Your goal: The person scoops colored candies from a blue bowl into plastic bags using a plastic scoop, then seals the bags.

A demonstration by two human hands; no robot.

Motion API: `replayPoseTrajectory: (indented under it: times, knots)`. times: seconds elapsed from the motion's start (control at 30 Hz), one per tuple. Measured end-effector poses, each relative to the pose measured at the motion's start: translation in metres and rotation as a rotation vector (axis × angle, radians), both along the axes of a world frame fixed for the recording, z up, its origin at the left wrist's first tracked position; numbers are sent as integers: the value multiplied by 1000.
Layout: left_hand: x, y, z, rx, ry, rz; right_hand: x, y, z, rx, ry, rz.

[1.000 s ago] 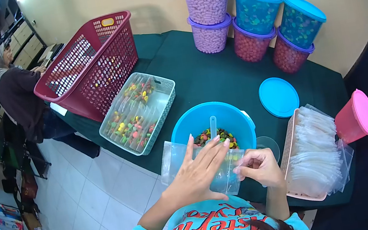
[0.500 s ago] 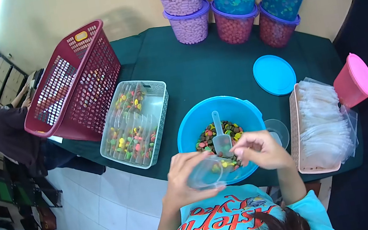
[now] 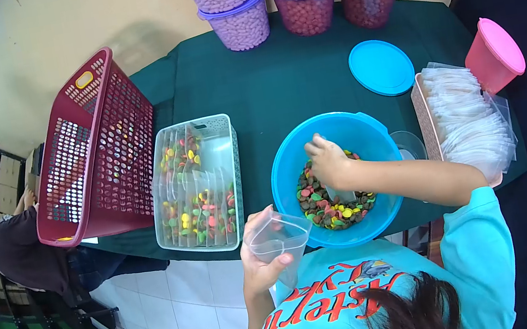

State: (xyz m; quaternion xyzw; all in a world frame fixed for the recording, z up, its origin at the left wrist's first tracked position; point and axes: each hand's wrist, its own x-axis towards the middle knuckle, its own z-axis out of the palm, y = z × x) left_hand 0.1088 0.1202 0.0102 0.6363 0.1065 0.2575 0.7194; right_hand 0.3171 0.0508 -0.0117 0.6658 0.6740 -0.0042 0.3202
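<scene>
My left hand (image 3: 260,262) is closed round a clear plastic pouch (image 3: 283,239), holding it upright with its mouth spread; I see no candy inside it. Just to its right stands a blue tub (image 3: 284,182) with brown, yellow, red and green button-shaped candies (image 3: 339,218) in it. Inside that tub my right hand (image 3: 333,163) is closed on the handle of a clear scoop (image 3: 343,194). The scoop's blade lies among the candies, and its handle is hidden under my fingers.
A white tray (image 3: 224,133) of filled pouches and a maroon basket (image 3: 127,138) stand left. At right are a pink basket (image 3: 425,120) of clear bags, a blue lid (image 3: 381,68) and a pink canister (image 3: 495,56). Stacked tubs (image 3: 307,7) line the back. A person (image 3: 20,254) is at far left.
My right hand has moved up and over the tub and taken hold of the scoop. My left hand has turned the clear pouch upright, with its mouth upward. The camera view has shifted.
</scene>
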Motion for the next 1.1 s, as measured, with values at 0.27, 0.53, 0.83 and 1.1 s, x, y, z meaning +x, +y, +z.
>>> replayPoseTrajectory:
  times: [0.27, 0.53, 0.83, 1.1]
  knots:
    - [-8, 17, 2, 26, -9, -22, 0, -8, 19, -77, -22, -57]
    - [-18, -1, 13, 33, 24, -37, 2, 13, -11, 66, -26, -135]
    - [-6, -41, 6, 21, 231, -19, 14, 19, -11, -126, 409, -261]
    - [-6, -45, 5, 89, 284, -23, 13, 20, -12, -302, 599, -299]
